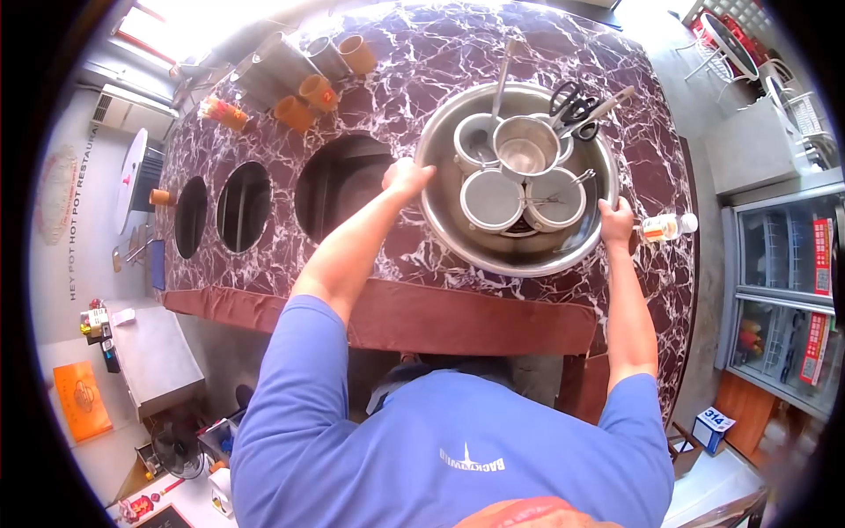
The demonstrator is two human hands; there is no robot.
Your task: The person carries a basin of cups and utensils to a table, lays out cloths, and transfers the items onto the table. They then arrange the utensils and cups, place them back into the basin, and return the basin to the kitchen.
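Note:
A wide stainless steel basin (429, 204) rests on the dark marbled counter. My left hand (408, 179) grips its rim on the left, and my right hand (616, 222) holds the rim on the lower right. Inside the basin stand several pale cups, among them a front cup (491, 201) and one with thin wire utensils (554, 199) in it. A metal pot (523, 151) sits on top, between the cups. Black-handled scissors (576, 113), tongs (607, 104) and a long metal handle (503, 77) stick up at the back. The undersides of the cups are mostly hidden.
Round openings, the largest one (339, 189) beside the basin, are cut into the counter. A bottle (669, 228) lies near my right hand. Wooden cups (319, 92) and metal canisters (277, 66) stand at the back left. A brown cloth (475, 321) hangs along the near edge.

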